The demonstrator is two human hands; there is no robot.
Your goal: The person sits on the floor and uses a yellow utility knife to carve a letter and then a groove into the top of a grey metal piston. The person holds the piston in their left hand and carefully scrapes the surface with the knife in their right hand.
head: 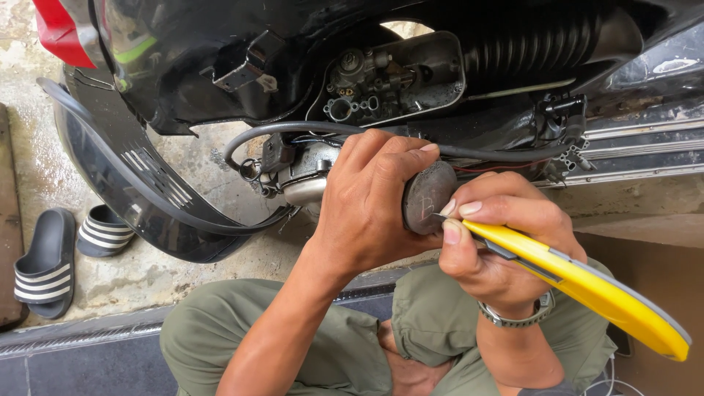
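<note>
My left hand [370,202] grips a round dark grey rubber part [427,196] just below the open engine bay of a black scooter [220,66]. My right hand [499,242] holds a yellow utility knife [587,286], with its short blade tip touching the face of the rubber part. A metal watch [517,317] sits on my right wrist. A black hose [293,130] curves behind my left hand, next to a silver engine piece [304,183].
The exposed carburettor [367,81] and a ribbed black air hose [528,48] sit above my hands. A black body panel [139,183] leans on the concrete floor at left, beside two striped sandals [51,260]. My knees in olive trousers [293,345] fill the foreground.
</note>
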